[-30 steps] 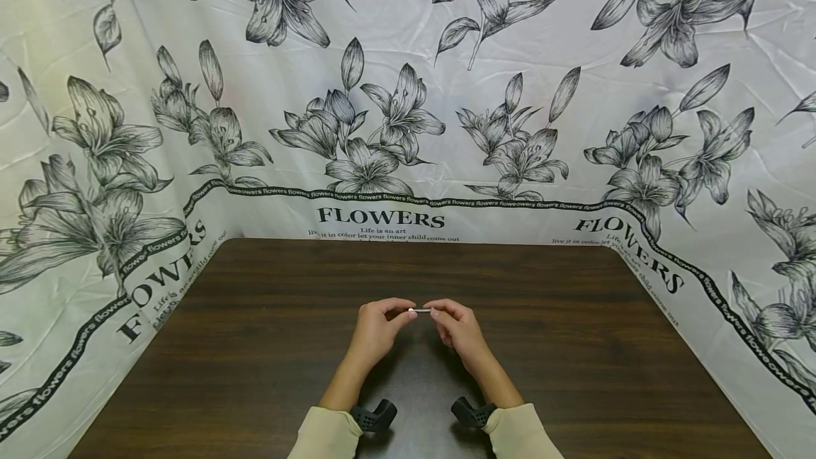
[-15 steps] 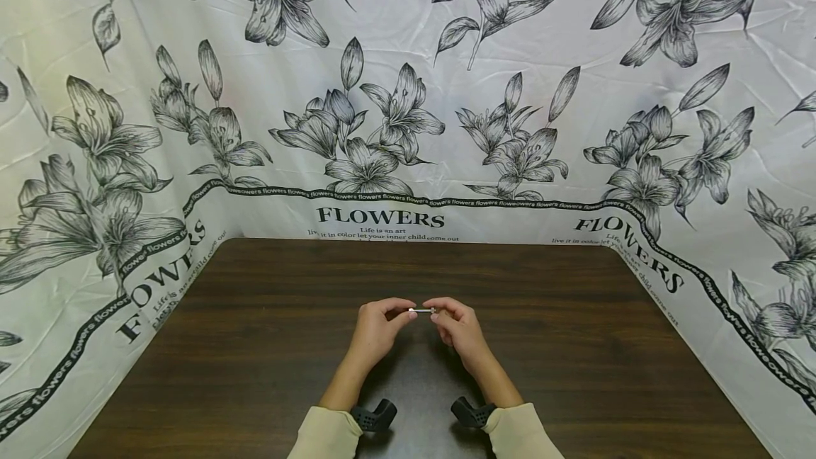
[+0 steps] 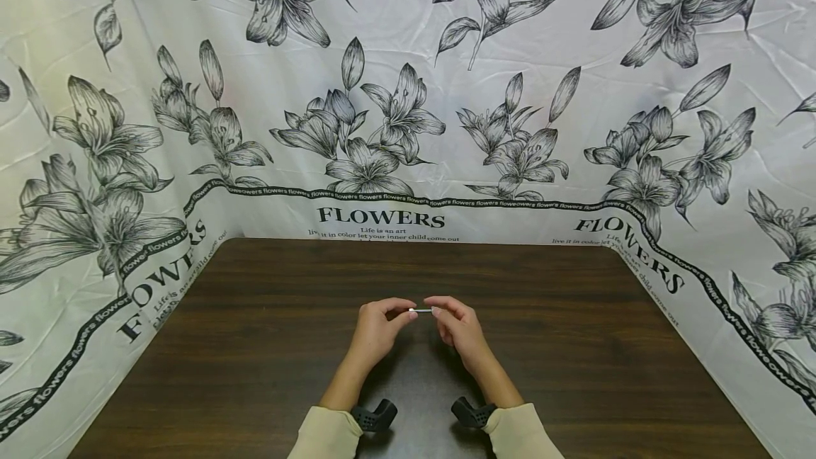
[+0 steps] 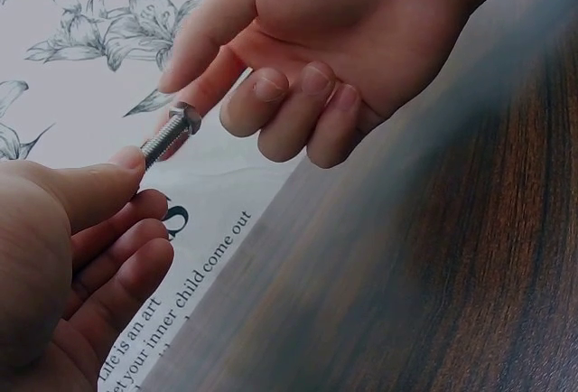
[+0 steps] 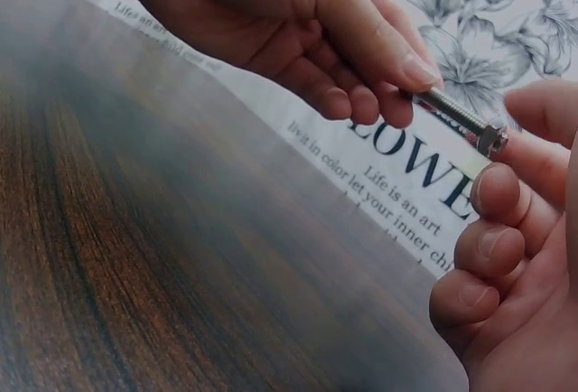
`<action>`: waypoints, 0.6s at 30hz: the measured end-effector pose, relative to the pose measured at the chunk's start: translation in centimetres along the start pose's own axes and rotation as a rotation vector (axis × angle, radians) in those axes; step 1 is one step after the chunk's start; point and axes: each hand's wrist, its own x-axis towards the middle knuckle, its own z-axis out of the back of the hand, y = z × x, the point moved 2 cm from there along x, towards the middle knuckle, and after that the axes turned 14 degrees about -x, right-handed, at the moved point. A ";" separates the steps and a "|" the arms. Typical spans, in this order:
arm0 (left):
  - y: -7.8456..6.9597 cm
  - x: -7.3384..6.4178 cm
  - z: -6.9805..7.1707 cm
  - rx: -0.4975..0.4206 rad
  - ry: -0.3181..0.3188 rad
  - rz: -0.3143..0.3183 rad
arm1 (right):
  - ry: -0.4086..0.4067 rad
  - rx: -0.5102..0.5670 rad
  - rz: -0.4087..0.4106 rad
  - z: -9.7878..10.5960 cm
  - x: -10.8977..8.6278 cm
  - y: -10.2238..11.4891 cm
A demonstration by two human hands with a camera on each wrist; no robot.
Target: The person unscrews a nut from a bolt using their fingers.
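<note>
Currently, 1 metal bolt is held above the worktop, midway between its left and right edges. The left hand pinches 1 end; at the hexagonal other end, the right hand has thumb and index finger parted, contact unclear, 3 fingers loosely curled.

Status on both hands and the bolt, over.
Left hand pinches bolt. Right hand at hex end, thumb off it. Bolt held clear of table. No obstruction seen.
</note>
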 end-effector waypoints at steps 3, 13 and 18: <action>0.0 0.0 0.0 0.004 0.001 0.003 | -0.023 -0.029 -0.045 -0.1 0.1 -0.4; 0.0 0.0 0.1 0.013 -0.003 0.004 | -0.019 -0.097 -0.089 -0.2 0.1 -0.9; 0.1 -0.1 0.1 0.022 -0.005 0.001 | -0.013 -0.093 -0.063 -0.3 0.1 -0.8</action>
